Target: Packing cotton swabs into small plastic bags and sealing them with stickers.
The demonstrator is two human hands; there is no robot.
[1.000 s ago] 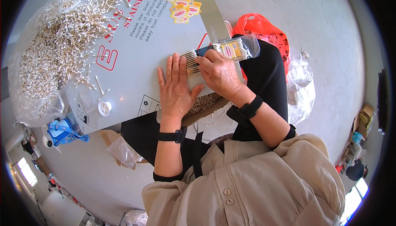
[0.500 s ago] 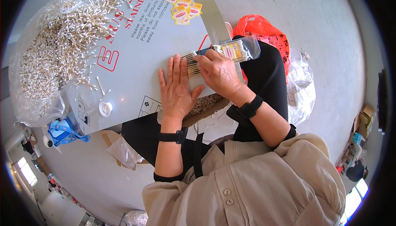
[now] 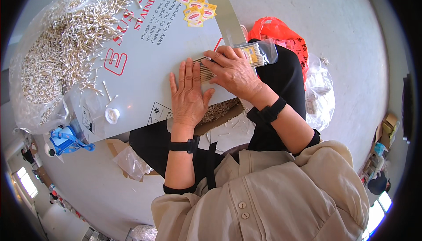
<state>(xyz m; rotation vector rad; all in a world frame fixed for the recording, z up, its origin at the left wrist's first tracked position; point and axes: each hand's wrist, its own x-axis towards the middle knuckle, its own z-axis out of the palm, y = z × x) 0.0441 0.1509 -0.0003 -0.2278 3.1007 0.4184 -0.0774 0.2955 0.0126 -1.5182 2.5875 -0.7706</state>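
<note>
A row of cotton swabs [image 3: 206,70] lies side by side on the grey-white sheet between my two hands. My left hand [image 3: 189,94] rests flat at the row's left end, its fingers straight and pointing away from me. Over the right part of the row is my right hand [image 3: 235,74], fingers spread and slightly bent, touching the swabs. Just past it, a clear plastic bag of swabs [image 3: 256,56] with a yellow label card inside reaches over the sheet's right edge. My right hand partly hides both the row and the bag.
A large clear bag [image 3: 57,56] spills loose cotton swabs at the left. Several yellow label cards [image 3: 195,10] lie at the far side. A small white round lid [image 3: 112,116] sits near the left edge. Below the sheet is a cardboard box of swabs [image 3: 222,114]; a red bag [image 3: 279,30] stands right.
My right hand has gone from a closed, pinched shape to spread fingers over the swab row, covering more of the bag's near end. The left hand stays in place.
</note>
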